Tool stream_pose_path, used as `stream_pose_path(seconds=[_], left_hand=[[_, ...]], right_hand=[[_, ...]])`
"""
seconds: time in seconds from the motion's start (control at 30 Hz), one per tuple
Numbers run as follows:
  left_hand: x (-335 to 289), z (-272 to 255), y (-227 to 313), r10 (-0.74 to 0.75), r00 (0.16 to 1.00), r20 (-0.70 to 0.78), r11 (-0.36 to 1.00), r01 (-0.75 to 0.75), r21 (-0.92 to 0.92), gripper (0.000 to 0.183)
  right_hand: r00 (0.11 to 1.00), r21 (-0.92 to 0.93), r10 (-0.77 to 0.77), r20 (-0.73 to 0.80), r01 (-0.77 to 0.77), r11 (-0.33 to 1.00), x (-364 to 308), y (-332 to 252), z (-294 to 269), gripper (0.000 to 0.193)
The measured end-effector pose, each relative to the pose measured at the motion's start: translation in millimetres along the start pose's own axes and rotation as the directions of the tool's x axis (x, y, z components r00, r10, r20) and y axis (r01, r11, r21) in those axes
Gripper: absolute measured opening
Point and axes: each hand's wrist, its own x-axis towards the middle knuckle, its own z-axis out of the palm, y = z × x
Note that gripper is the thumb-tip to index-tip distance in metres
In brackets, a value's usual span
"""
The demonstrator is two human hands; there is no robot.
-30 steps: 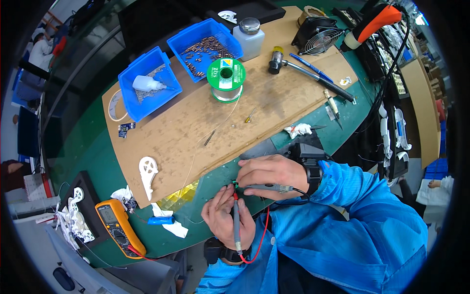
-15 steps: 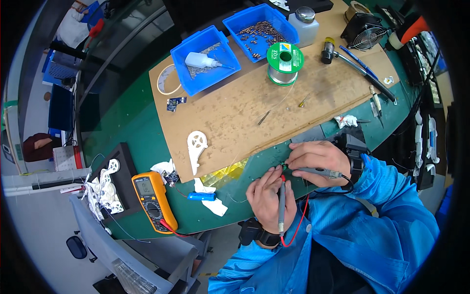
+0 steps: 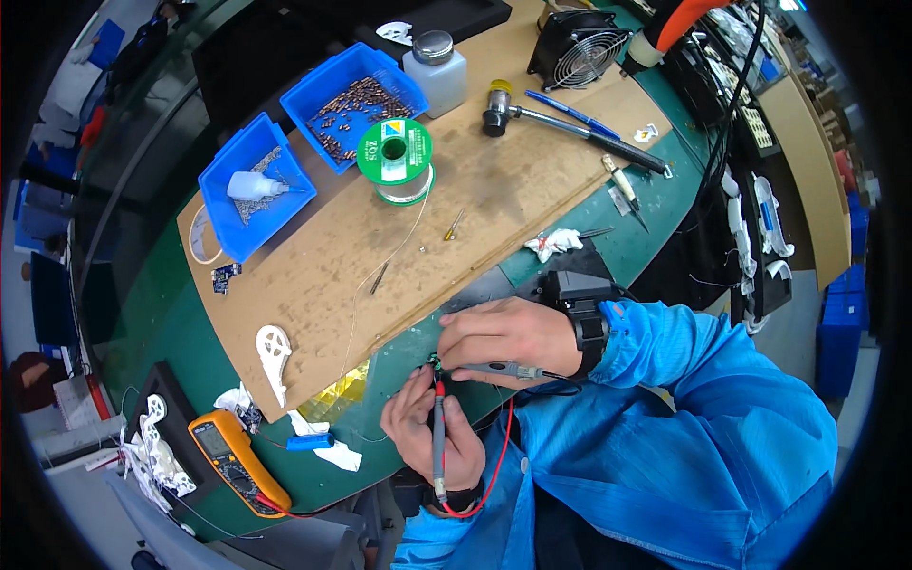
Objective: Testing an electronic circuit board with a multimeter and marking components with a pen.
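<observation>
My left hand (image 3: 414, 439) is closed around the grey-handled red test probe (image 3: 439, 446), whose red lead loops back past the wrist. My right hand (image 3: 518, 334) grips the other grey test probe (image 3: 508, 369), which lies nearly level with a black lead. The fingertips of both hands meet at a tiny green part (image 3: 435, 362), possibly a circuit board, mostly covered by fingers. Both probe tips point toward it, but I cannot tell whether they touch it. On the left, an orange multimeter (image 3: 228, 458) lies on the green mat with a red lead plugged in.
Cardboard (image 3: 323, 285) bears a solder spool (image 3: 394, 163), a hammer (image 3: 570, 131) and a white wheeled bracket (image 3: 273, 356). Behind are blue bins (image 3: 313, 104), a dispenser bottle (image 3: 439, 81) and a fan (image 3: 579, 52). A craft knife (image 3: 622, 185) lies right; a blue battery (image 3: 310, 442) sits near the multimeter.
The whole view has swung, so the bench and its things appear farther left. Both hands keep their probes at the small green part, with little change in grip.
</observation>
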Motion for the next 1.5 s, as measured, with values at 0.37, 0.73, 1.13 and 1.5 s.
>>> stream_pose_path(seconds=[0.37,0.73,1.13,1.5], left_hand=[[1.1,3.0,4.6,-0.01,1.0,-0.008,1.0,0.01,0.005,0.015],[1.2,0.3,3.1,0.007,1.0,0.025,1.0,-0.007,0.012,0.012],[0.3,4.0,2.7,0.029,1.0,0.0,0.999,-0.029,0.026,0.014],[1.5,4.8,0.9,0.02,1.0,-0.014,1.0,-0.019,0.021,0.014]], right_hand=[[1.0,0.005,-0.022,0.005,0.022,1.0,-2.5,-0.5,-1.8,0.016],[1.0,-0.027,0.022,0.016,-0.022,0.999,-1.0,-3.2,-3.3,0.023],[1.0,-0.016,-0.022,0.02,0.022,1.0,-4.3,0.8,-2.9,0.021],[1.0,-0.022,-0.019,0.01,0.02,1.0,-2.1,0.8,-1.4,0.021]])
